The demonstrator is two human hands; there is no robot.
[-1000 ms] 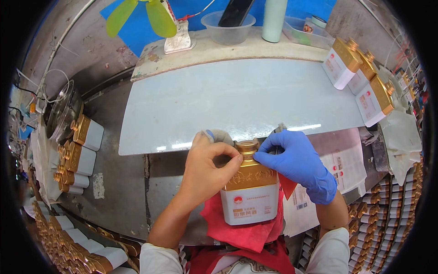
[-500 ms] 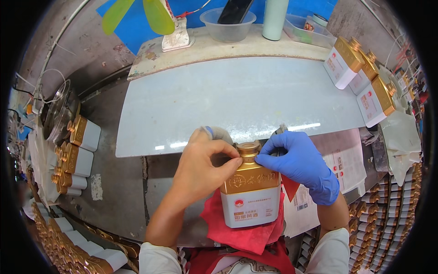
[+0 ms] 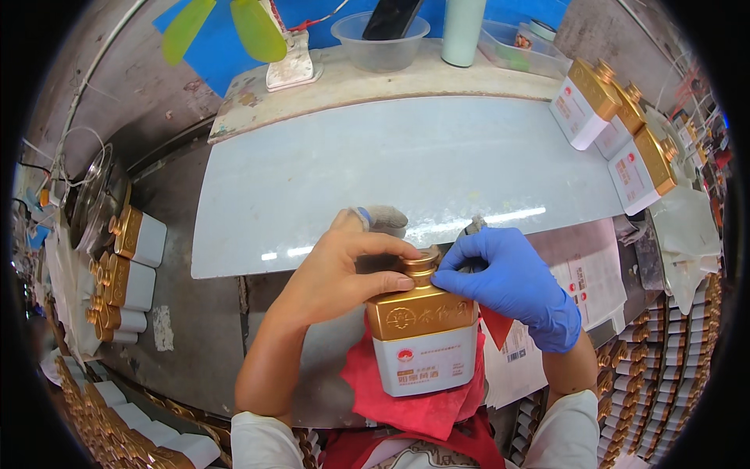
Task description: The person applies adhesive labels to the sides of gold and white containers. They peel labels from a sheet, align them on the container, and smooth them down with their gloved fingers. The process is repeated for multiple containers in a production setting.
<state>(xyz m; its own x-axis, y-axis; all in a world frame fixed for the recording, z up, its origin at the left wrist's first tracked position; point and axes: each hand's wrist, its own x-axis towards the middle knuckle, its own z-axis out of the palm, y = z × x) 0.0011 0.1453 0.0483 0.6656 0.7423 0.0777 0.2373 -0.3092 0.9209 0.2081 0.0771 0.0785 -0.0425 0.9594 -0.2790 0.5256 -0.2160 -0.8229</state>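
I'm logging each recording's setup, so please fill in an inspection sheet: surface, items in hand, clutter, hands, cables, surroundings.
Surface: grey-white board over dark, worn tabletop.
Items in hand: gold-and-white bottle, above red cloth.
Clutter: printed sheets, clear plastic bowl holding dark phone, pale-green tumbler.
Hands: left hand and blue-gloved right hand, both at the bottle's neck.
Cables: red-and-white cord near green-bladed fan.
Surroundings: similar bottles at both sides.

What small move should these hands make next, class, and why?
Perhaps steady the gold-and-white bottle with the bare left hand before shifting the gloved right hand along its neck: both hands are at the neck, on opposite sides, and red cloth shows around the base.
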